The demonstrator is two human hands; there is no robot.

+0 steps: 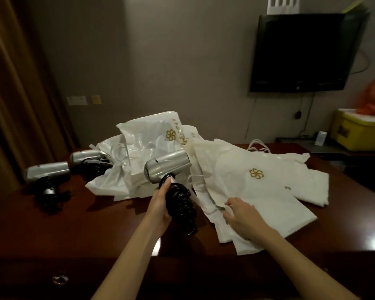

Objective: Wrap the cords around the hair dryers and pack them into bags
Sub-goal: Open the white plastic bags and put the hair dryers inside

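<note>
Two hands, left hand (160, 204) gripping hair dryer (167, 167), right hand (239, 215) at bag edge (217, 207)

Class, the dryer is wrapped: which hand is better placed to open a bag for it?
Right. The right hand already touches the white bag, while the left hand grips the hair dryer.

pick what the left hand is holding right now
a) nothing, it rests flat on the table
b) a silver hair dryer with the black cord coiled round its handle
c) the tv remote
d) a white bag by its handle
b: the left hand grips the handle of the silver hair dryer, with the black cord coiled round that handle, while the right hand is at the edge of a white bag.
</note>
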